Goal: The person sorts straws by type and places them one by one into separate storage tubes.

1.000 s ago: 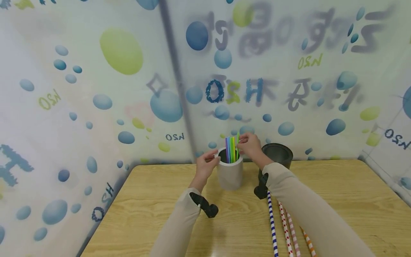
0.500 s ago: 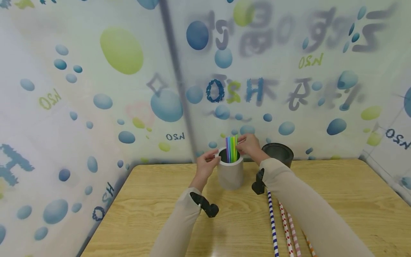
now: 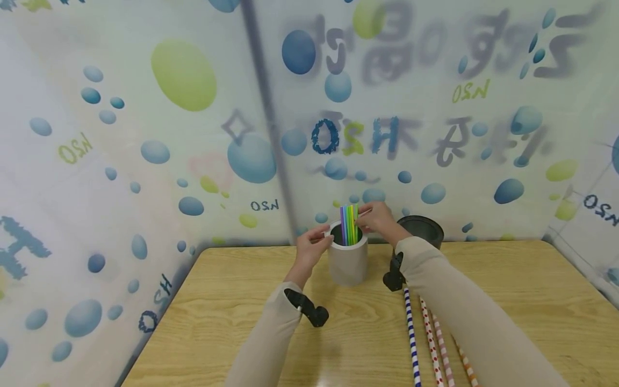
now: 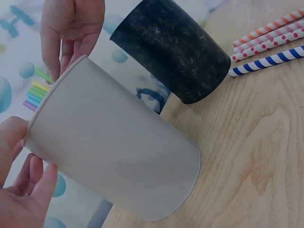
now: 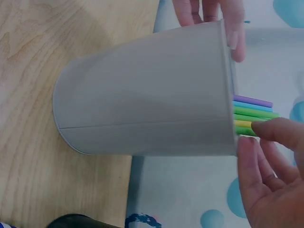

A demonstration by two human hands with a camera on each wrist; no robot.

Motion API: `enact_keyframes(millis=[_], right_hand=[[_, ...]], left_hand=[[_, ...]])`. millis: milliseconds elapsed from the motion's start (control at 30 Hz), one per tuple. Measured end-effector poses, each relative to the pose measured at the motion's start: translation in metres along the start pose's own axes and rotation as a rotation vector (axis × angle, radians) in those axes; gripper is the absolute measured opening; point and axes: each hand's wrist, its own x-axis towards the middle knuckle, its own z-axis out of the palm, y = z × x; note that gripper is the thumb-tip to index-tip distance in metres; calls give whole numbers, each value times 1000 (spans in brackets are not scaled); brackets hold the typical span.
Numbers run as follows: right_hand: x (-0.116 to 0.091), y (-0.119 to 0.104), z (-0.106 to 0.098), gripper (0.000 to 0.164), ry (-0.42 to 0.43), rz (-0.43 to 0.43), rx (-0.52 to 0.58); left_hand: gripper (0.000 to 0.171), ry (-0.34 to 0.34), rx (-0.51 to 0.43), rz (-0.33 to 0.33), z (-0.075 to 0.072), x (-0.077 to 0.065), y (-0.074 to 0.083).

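Straws [image 3: 347, 224] between hands [image 3: 310, 250] [image 3: 379, 219], probably against right

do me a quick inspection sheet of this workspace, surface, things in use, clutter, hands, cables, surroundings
surface: wood-grain table, smooth top
things in use: grey cup, upright, with coloured straws standing in it, ends above the rim
clutter: black cup, upright; on the tabletop lie a blue-striped straw, red-dotted straw, pink-striped straw and orange-striped straw
left hand: grips the grey cup at its rim
right hand: pinches a green straw at the rim
cables: nothing seen
surroundings: wall covering printed with blue and green bubbles and mirrored lettering
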Motion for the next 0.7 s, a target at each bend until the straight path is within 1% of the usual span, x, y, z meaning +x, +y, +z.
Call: enact_keyframes(millis=[100,200,300,333,467,600,700], right_hand=[[-6,-3,-8,40,-39,-9,4],[-11,-4,-17,40,-67,-34,-20],[-16,-3,-28,41,-95,-83,-36],[-17,-3,-32,41,-106,-102,-41],[-26,-1,-46,40,-139,-164,-58],[-39,1,-57,39,-157,-214,-80],[-46,4,-66,38,-170,-244,-85]], left_hand=[[35,-26,-5,-6,-1,1,2],[35,-49,-10,-15,-3,1,5],[35,-65,8,-13,-5,0,11],[34,-65,19,-16,-5,-1,14],[33,-61,43,4,-6,-3,24],[31,-59,58,22,-3,-5,36],[30,-72,60,43,5,-9,48]])
